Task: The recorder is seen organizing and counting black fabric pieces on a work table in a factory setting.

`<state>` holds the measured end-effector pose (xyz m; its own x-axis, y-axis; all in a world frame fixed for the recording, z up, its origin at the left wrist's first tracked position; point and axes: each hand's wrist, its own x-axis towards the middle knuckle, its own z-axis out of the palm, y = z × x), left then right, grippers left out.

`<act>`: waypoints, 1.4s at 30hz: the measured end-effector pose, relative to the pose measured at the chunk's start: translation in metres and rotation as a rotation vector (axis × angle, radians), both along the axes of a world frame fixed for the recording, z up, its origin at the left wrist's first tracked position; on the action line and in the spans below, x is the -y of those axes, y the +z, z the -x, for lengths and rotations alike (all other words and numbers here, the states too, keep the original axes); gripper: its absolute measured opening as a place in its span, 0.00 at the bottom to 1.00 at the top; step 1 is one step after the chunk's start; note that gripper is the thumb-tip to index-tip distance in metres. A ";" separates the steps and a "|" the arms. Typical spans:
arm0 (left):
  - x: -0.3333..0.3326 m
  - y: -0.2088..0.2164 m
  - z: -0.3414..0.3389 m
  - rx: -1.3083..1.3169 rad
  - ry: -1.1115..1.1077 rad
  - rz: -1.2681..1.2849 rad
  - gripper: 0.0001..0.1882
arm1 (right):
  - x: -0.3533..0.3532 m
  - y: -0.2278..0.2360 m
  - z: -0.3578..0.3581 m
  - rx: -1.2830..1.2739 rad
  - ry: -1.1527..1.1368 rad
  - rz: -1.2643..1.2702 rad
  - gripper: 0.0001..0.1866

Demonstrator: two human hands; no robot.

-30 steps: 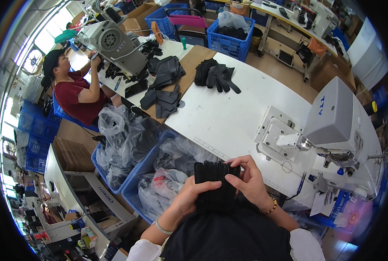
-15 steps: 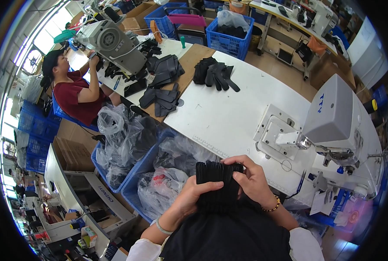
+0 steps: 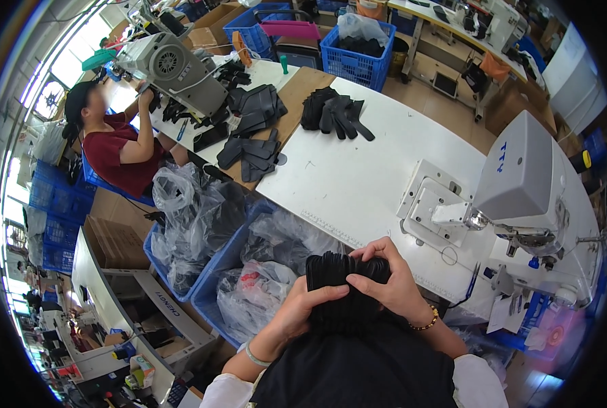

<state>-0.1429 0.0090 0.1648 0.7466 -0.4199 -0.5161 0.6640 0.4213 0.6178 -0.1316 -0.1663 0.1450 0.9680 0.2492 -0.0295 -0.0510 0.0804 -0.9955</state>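
In front of my chest is a thick stack of black fabric pieces (image 3: pixel 334 266), its layered edges facing up. My left hand (image 3: pixel 309 299) is closed round the left side, thumb lying across the front. At the right side my right hand (image 3: pixel 388 279) grips the stack, its thumb pressed on the front and its index finger bent over the top edge. The lower part of the stack merges with my black apron, so its end cannot be made out. Beyond my hands, black gloves (image 3: pixel 341 117) lie piled on the white table (image 3: pixel 348 180).
A sewing machine (image 3: pixel 517 177) stands at the table's right, with blue tweezers (image 3: pixel 471 285) near it. Blue crates with plastic bags (image 3: pixel 256 299) are at my left. A person in a red shirt (image 3: pixel 123 149) sits at another machine (image 3: pixel 174 71). Dark cut pieces (image 3: pixel 256 109) lie nearby.
My right thumb has moved left across the front of the stack, and the right fingers have bent more over its top. The top layers are fanned wider to the right.
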 end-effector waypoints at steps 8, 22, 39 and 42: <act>0.001 0.003 0.000 -0.020 -0.036 -0.005 0.18 | 0.000 0.005 0.003 0.028 -0.031 0.017 0.17; -0.001 -0.005 0.002 -0.043 -0.056 0.043 0.19 | 0.009 0.003 -0.002 0.221 0.086 0.102 0.14; 0.002 -0.006 0.000 -0.089 -0.070 0.080 0.19 | 0.015 -0.001 -0.003 0.280 0.123 0.122 0.13; 0.001 -0.007 0.001 -0.094 -0.074 0.080 0.19 | 0.015 -0.001 -0.002 0.258 0.133 0.114 0.13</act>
